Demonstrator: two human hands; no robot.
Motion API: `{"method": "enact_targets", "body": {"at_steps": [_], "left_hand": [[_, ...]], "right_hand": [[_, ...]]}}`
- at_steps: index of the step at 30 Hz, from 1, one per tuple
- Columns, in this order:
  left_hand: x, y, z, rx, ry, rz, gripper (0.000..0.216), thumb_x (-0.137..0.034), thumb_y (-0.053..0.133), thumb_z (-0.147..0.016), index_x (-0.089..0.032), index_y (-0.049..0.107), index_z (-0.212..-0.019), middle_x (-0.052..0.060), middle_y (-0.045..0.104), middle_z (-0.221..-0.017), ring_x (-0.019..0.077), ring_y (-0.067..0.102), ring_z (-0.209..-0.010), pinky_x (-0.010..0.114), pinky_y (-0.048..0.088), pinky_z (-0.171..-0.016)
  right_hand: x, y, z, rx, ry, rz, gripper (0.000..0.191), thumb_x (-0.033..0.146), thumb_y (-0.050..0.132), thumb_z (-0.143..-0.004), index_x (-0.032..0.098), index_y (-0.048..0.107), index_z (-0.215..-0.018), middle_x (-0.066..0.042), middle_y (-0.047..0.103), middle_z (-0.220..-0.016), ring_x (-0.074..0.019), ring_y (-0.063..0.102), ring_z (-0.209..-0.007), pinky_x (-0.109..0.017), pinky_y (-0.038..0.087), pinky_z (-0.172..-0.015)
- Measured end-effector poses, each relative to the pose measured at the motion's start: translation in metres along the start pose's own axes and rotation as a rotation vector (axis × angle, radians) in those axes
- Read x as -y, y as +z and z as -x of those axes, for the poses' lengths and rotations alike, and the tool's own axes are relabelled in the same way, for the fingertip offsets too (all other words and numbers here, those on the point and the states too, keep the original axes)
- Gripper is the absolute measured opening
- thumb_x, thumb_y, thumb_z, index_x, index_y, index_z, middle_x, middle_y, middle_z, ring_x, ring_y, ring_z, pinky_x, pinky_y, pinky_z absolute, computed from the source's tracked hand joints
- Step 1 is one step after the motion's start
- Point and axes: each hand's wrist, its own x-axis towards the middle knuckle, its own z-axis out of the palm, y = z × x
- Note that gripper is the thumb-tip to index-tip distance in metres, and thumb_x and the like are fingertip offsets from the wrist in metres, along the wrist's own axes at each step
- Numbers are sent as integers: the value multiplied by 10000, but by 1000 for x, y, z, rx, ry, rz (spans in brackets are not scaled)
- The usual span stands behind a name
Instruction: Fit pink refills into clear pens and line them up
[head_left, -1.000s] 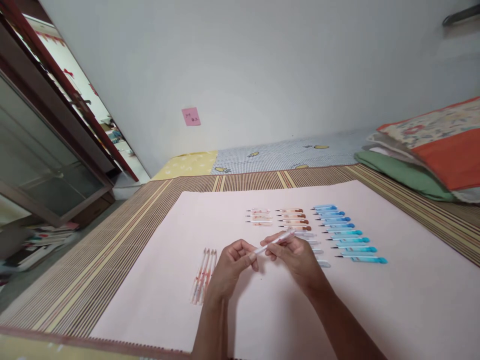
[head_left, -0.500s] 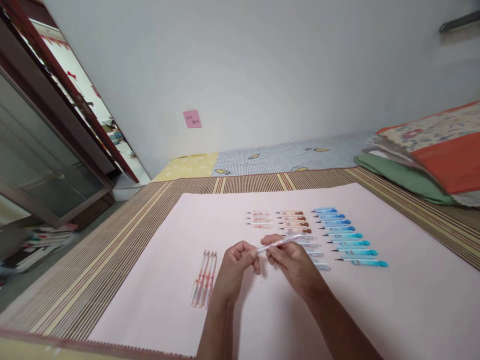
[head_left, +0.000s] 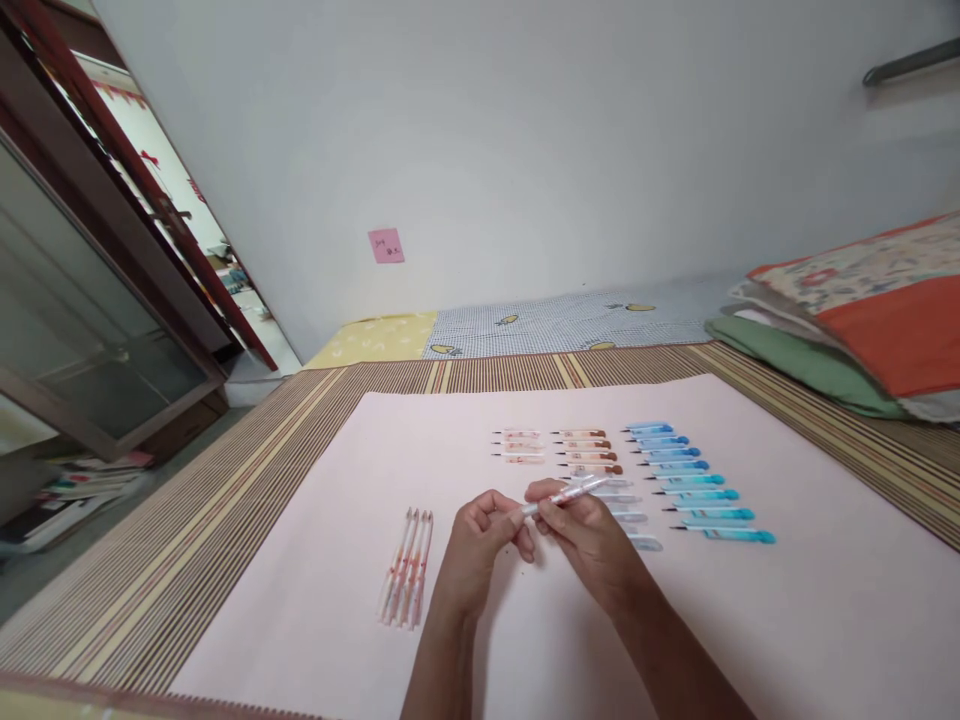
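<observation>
Both hands hold one slim white pen just above a pale pink sheet. My left hand pinches its near tip with curled fingers. My right hand grips the barrel, fingers closed round it. Beyond the hands lie rows of pens: blue ones on the right, brown-capped ones in the middle, pinkish ones to the left, and pale ones partly hidden behind my right hand. Several white and pink pens lie together left of my left hand.
The pink sheet rests on a striped mat. Folded bedding and an orange cushion sit at the right. A glass-doored cabinet stands at the left, with stacked books on the floor. A pink note is stuck on the wall.
The view has tilted slightly, so everything sits a little lower in frame. Both hands keep the same grip on the pen, with only small finger movement.
</observation>
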Motion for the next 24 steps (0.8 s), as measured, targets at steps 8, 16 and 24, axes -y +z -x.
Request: {"method": "enact_targets", "body": {"at_steps": [8, 16, 24], "left_hand": [[-1, 2, -3, -16, 3, 31, 228, -346, 740, -845, -155, 640, -771, 29, 681, -618, 138, 581, -552, 281, 457, -654], [-1, 7, 0, 19, 5, 17, 258, -356, 812, -792, -167, 638, -820, 34, 708, -658, 150, 607, -616, 291, 474, -702], [1, 0, -3, -55, -25, 33, 249, -372, 732, -848, -171, 615, -760, 17, 660, -560, 136, 560, -525, 285, 456, -653]], "right_hand": [[0, 0, 0, -20, 56, -8, 407, 509, 849, -723, 213, 773, -991, 6, 598, -711, -148, 497, -705, -310, 399, -691], [-4, 12, -2, -153, 54, -139, 364, 508, 880, -666, 198, 693, -701, 30, 517, -617, -133, 464, -593, -297, 392, -568], [5, 10, 0, -48, 81, -191, 439, 498, 886, -668, 208, 759, -973, -40, 678, -883, -144, 541, -689, -315, 455, -657]]}}
